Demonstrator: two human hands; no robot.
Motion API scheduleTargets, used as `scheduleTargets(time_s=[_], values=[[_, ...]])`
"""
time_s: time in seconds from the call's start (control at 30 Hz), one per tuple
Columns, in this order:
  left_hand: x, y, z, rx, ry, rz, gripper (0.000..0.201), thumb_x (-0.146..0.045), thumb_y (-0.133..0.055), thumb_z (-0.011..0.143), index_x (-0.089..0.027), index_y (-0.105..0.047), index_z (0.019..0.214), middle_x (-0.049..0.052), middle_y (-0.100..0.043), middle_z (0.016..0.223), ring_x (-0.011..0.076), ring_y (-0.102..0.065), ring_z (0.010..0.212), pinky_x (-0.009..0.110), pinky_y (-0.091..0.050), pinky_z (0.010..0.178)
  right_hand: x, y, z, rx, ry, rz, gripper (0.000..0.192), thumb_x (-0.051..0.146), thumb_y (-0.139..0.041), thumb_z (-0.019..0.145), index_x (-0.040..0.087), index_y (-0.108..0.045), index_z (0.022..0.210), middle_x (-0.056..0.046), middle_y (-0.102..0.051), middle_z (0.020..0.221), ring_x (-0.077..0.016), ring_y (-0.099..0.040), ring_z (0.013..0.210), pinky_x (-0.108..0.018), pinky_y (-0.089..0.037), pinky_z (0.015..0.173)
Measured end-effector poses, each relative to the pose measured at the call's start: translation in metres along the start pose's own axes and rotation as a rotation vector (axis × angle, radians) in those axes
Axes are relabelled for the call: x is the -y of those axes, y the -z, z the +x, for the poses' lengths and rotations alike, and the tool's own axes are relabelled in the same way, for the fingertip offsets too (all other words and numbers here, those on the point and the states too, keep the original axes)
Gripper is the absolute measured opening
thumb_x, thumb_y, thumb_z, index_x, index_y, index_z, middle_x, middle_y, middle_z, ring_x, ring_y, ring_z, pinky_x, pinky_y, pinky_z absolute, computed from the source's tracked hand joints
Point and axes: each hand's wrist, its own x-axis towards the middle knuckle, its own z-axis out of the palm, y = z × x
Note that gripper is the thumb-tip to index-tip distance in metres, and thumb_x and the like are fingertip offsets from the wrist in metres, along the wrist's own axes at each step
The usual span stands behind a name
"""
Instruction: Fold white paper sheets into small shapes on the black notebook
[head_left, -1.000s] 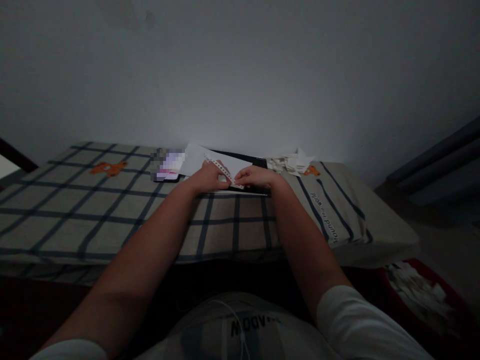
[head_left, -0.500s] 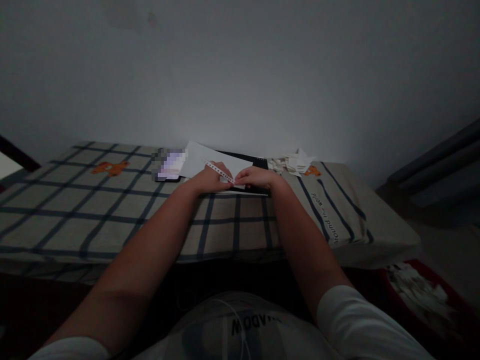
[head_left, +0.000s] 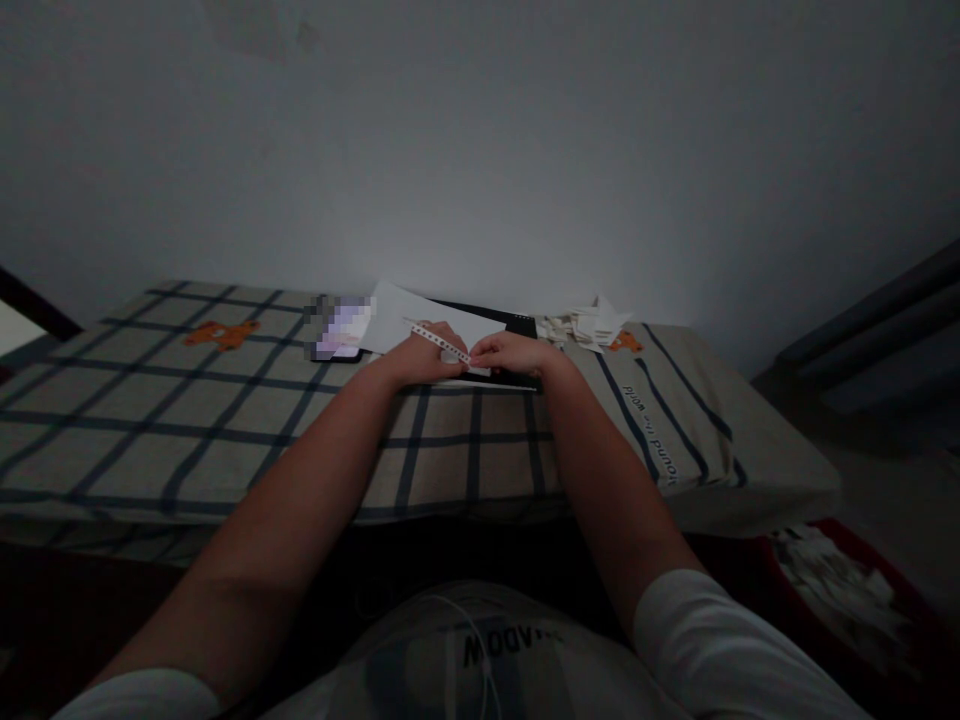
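Observation:
A narrow white strip with a row of dark holes slants across the back of my left hand. Its lower right end lies between the fingertips of both hands. My left hand is closed on it, with thumb and fingers pressed together. From the other side my right hand pinches at the same end, its fingertips touching or nearly touching the left ones. Beneath the hands are a white paper sheet and a black flat folder or board. The exact hold is small and dim.
A phone, partly pixelated, lies left of the paper. On the right is a heap of white paper strips. A checked cloth covers the table, which stands against a wall. A red container of pale scraps sits low at the right.
Both hands stay almost in place, with fingertips still together at the strip's end. The perforated strip has shifted very slightly; the paper, phone and heap look unmoved.

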Motion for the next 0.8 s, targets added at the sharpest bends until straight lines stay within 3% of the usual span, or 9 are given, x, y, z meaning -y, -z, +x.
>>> scheduleTargets(time_s=[0.1,0.3,0.5,0.8], values=[[0.0024,-0.0004,0.0003,0.004,-0.047,0.04,0.024,-0.034,-0.053,0.077,-0.02,-0.069,0.086,0.005,-0.067,0.088,0.0196,-0.056,0.089,0.034,-0.039,0.086,-0.0034,0.0015,0.0016,0.0,0.006,0.008,0.027,0.037,-0.063,0.074,0.014,-0.066,0.086,0.001,-0.058,0.066,-0.0084,-0.045,0.057,-0.021,-0.032,0.052],[0.0082,-0.0038,-0.0004,-0.027,0.023,0.07,0.025,-0.034,-0.058,0.073,-0.019,-0.07,0.089,0.006,-0.066,0.09,0.0201,-0.055,0.09,0.034,-0.039,0.086,-0.0031,0.0027,-0.0003,0.001,-0.055,0.098,0.022,0.033,-0.065,0.07,0.013,-0.067,0.079,0.001,-0.057,0.062,-0.0084,-0.045,0.055,-0.022,-0.033,0.053],[0.0047,-0.0015,0.0001,-0.001,-0.022,0.07,0.025,-0.035,-0.054,0.076,-0.019,-0.07,0.089,0.006,-0.066,0.088,0.0193,-0.055,0.087,0.033,-0.039,0.084,0.0025,0.0008,-0.0027,-0.018,-0.066,0.098,0.02,0.033,-0.065,0.071,0.013,-0.066,0.077,0.001,-0.057,0.061,-0.0077,-0.045,0.054,-0.021,-0.032,0.051],[0.0012,0.0008,0.0005,0.022,-0.018,0.061,0.024,-0.038,-0.055,0.077,-0.021,-0.07,0.087,0.005,-0.067,0.089,0.0204,-0.055,0.09,0.036,-0.037,0.088,0.0016,0.0001,-0.0008,0.027,-0.074,0.045,0.03,0.043,-0.067,0.07,0.013,-0.065,0.077,0.002,-0.053,0.059,-0.0076,-0.043,0.052,-0.021,-0.031,0.05]])
